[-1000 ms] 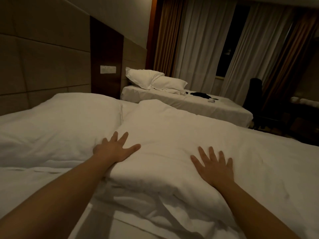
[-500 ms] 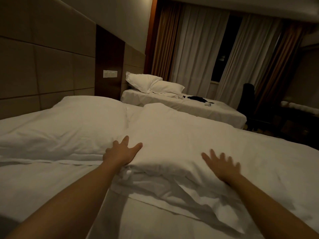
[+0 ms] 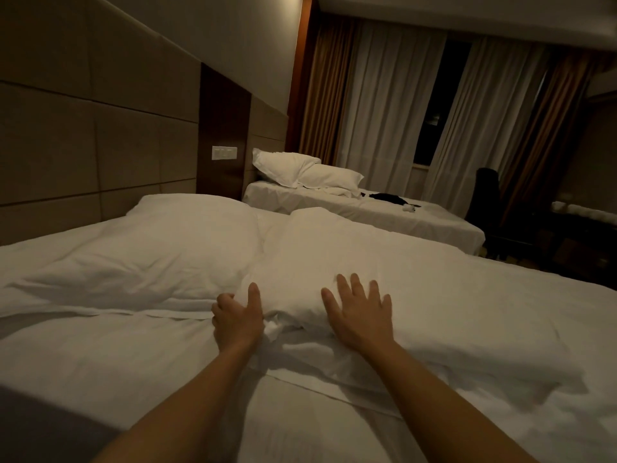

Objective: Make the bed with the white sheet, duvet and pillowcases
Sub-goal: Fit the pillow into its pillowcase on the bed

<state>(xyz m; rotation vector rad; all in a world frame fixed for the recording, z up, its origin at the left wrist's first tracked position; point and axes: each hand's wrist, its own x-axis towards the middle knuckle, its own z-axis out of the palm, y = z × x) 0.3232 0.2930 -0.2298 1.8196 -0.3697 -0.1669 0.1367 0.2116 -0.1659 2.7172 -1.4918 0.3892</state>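
Both arms reach out over the near bed (image 3: 117,369), which is covered in a white sheet (image 3: 140,362). Two white pillows lie side by side at its head, below the padded headboard (image 3: 93,142). The right hand (image 3: 359,315) lies flat on the near corner of the right pillow (image 3: 384,262), fingers straight and spread. The left hand (image 3: 237,317) sits at that pillow's left edge, thumb up against its side; its other fingers are curled, but I cannot tell whether they grip any cloth. The left pillow (image 3: 160,259) lies just beside it, untouched. Loose folds of the pillowcase bunch between the two hands. A second bed (image 3: 384,222) with two pillows stands beyond, near the curtains (image 3: 384,105).
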